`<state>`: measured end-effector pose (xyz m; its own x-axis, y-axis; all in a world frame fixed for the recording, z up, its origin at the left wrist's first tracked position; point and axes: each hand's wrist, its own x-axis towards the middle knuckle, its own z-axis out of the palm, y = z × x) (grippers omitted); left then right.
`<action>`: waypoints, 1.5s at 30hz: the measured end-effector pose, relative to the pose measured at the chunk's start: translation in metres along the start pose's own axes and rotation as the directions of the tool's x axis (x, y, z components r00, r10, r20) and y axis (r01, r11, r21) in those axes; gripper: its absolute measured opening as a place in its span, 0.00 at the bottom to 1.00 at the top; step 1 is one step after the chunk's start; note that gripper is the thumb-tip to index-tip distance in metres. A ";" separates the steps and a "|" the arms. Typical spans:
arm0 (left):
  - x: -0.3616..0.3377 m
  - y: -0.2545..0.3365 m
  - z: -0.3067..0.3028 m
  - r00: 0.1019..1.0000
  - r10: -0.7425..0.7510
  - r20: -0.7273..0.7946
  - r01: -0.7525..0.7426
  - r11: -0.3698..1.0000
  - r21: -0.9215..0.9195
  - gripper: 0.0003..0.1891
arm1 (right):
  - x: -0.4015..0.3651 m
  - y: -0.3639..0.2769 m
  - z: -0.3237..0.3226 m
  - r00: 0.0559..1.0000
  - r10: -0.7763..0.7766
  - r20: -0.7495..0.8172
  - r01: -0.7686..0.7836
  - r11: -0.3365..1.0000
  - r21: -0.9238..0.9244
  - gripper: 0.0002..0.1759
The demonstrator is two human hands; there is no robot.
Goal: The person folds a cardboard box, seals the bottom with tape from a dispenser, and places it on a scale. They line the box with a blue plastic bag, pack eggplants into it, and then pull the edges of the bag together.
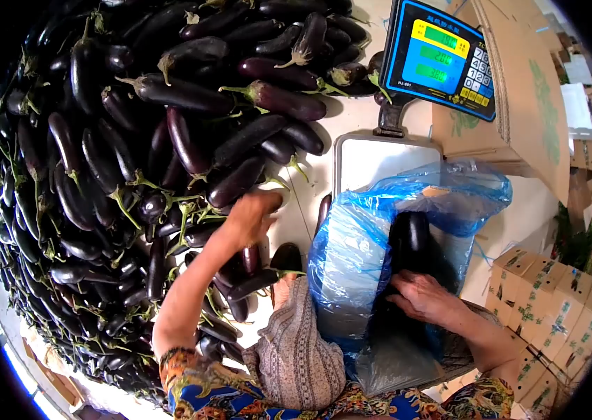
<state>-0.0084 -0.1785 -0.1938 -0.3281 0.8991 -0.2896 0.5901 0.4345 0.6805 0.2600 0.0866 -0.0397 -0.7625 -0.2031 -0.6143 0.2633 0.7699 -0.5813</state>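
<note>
My left hand (pixel 254 215) is at the near edge of a big pile of dark purple eggplants (pixel 170 91). Its fingers are bent but apart, right beside the lower end of one glossy eggplant (pixel 237 182). My right hand (pixel 418 297) reaches inside a blue plastic bag (pixel 348 269) that lines an open container between my legs. The right fingers are curled over the dark contents, and what their tips grip is hidden in shadow. An eggplant (pixel 418 231) lies in the bag just beyond that hand.
A scale with a white platform (pixel 383 164) stands behind the bag, its lit display (pixel 439 59) facing me. An open cardboard box (pixel 520 105) is at the right. Stacked printed cartons (pixel 548 301) stand at the lower right. Light floor tiles (pixel 303 203) show beside the pile.
</note>
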 end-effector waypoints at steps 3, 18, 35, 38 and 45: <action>0.121 0.016 -0.031 0.855 0.061 -0.515 -0.135 0.985 -0.108 0.33 | -0.001 0.004 0.006 1.000 0.028 -0.013 -0.028 1.000 -0.011 0.17; 0.136 0.019 -0.085 0.757 -0.430 -0.492 -0.229 0.531 -0.816 0.12 | -0.016 -0.009 -0.026 0.942 -0.001 -0.335 0.050 0.989 0.139 0.17; 0.133 0.119 -0.067 0.968 0.116 -0.221 -0.249 0.494 -0.833 0.15 | -0.018 -0.053 -0.042 0.971 0.209 -0.113 -0.106 0.806 0.583 0.39; 0.221 0.055 -0.039 0.758 0.009 -0.653 -0.159 0.972 -0.171 0.19 | -0.019 -0.030 -0.038 0.959 0.262 0.111 -0.280 0.796 0.536 0.42; 0.320 -0.004 -0.006 0.852 0.008 -0.524 0.125 0.968 0.219 0.10 | 0.006 0.017 -0.001 0.897 0.375 0.234 -0.442 0.763 0.472 0.47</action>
<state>-0.1199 0.1067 -0.2854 -0.6611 0.7419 0.1118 0.6913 0.5444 0.4751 0.2594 0.0993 -0.0523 -0.4467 -0.0350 -0.8940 0.8169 0.3916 -0.4235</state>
